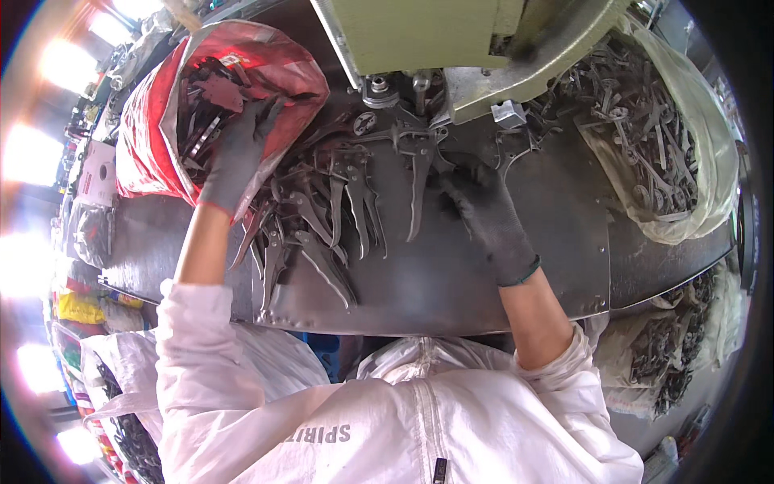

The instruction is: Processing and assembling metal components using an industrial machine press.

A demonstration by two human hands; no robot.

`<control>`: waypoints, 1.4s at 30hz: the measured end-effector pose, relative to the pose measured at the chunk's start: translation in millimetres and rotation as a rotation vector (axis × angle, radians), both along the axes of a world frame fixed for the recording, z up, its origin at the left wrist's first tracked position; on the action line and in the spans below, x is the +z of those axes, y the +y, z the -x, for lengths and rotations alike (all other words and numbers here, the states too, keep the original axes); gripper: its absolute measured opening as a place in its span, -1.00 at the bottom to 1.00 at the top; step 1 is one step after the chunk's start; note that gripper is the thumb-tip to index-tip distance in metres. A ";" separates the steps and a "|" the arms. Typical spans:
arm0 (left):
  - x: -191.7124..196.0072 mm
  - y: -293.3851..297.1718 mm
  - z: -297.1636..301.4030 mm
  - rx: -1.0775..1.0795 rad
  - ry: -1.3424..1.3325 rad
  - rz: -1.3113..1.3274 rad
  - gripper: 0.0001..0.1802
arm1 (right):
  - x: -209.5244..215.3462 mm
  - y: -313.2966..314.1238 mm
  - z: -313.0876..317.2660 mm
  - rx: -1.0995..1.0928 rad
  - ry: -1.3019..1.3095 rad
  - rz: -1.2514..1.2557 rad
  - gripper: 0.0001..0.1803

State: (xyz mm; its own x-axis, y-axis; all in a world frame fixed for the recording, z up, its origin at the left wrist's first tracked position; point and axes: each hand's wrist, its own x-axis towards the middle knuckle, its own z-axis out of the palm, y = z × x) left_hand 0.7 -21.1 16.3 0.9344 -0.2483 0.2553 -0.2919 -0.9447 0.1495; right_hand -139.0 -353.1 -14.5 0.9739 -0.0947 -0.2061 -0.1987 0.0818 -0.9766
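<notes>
My left hand [235, 153], in a grey glove, reaches into a red-and-white woven sack [145, 145] at the left. Its fingers look stretched and a little apart beside dark metal parts [211, 93] in the sack; the fingertips are hard to make out. In front of the machine, my right hand [488, 210], also gloved, has its fingers curled at the handle side of a pair of locking pliers [418, 177]. The jaw end of these pliers lies beneath the machine head. Several more locking pliers [314, 210] are heaped on the metal table between my hands.
A pale green machine [419, 36] overhangs the table's far side. At the right stands a whitish sack [713, 161] full of metal parts. A small metal block [508, 114] sits by the machine. The metal table's front edge [387, 332] runs before my body.
</notes>
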 end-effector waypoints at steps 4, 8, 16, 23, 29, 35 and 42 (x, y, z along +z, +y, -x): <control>38.9 -44.2 56.0 -0.218 0.059 0.189 -0.63 | -7.5 -1.3 1.4 0.024 0.087 -0.213 -0.60; 57.4 -83.0 88.4 -0.288 0.347 0.262 -0.64 | -9.6 2.0 1.2 0.010 0.103 -0.218 -0.52; 18.9 -179.1 114.1 -0.471 0.821 0.826 -0.66 | -30.3 7.0 8.6 0.003 -0.360 0.359 -0.55; -18.6 -147.5 89.2 -0.184 0.469 0.343 -0.64 | -51.4 -70.2 8.4 -0.296 -0.266 1.151 -0.51; -15.6 -141.9 95.5 -0.235 0.673 0.976 -0.59 | 3.8 -24.4 -1.9 -0.173 -0.154 0.057 -0.69; -15.5 -150.7 77.0 -0.282 0.724 0.833 -0.60 | 9.4 -2.4 -12.3 0.028 -0.052 -0.141 -0.68; 2.6 -155.5 70.2 -0.410 0.571 0.471 -0.67 | 9.1 3.2 -14.2 0.003 -0.117 -0.225 -0.62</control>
State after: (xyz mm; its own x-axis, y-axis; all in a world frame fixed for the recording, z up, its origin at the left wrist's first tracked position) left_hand -69.5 -176.6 18.9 0.8104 -0.5820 -0.0664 -0.3586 -0.5826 0.7294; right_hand -124.9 -349.9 -5.4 0.9927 -0.0560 -0.1071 -0.0857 0.2989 -0.9504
